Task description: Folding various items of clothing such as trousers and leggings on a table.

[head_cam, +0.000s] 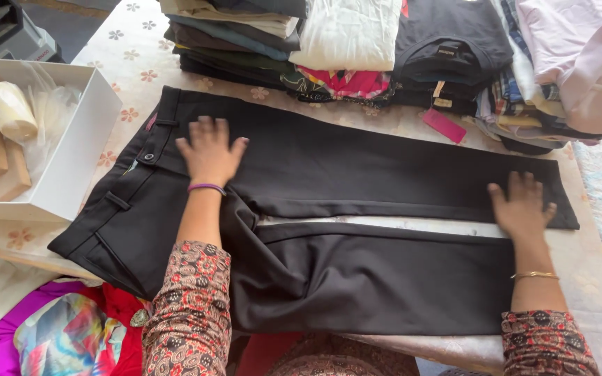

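A pair of black trousers (357,174) lies spread flat on a floral tablecloth (130,56), waistband to the left and legs running right. My left hand (209,152) rests palm down, fingers apart, on the upper leg just right of the waistband. My right hand (522,206) lies flat across the hem ends of the two legs at the right. Neither hand grips anything. A strip of tablecloth shows between the two legs.
An open white box (78,139) with tan blocks and a pale roll stands at the left. Stacks of folded clothes (357,49) line the far edge, one with a pink tag (444,125). Bright fabric (64,334) lies below the table's near left edge.
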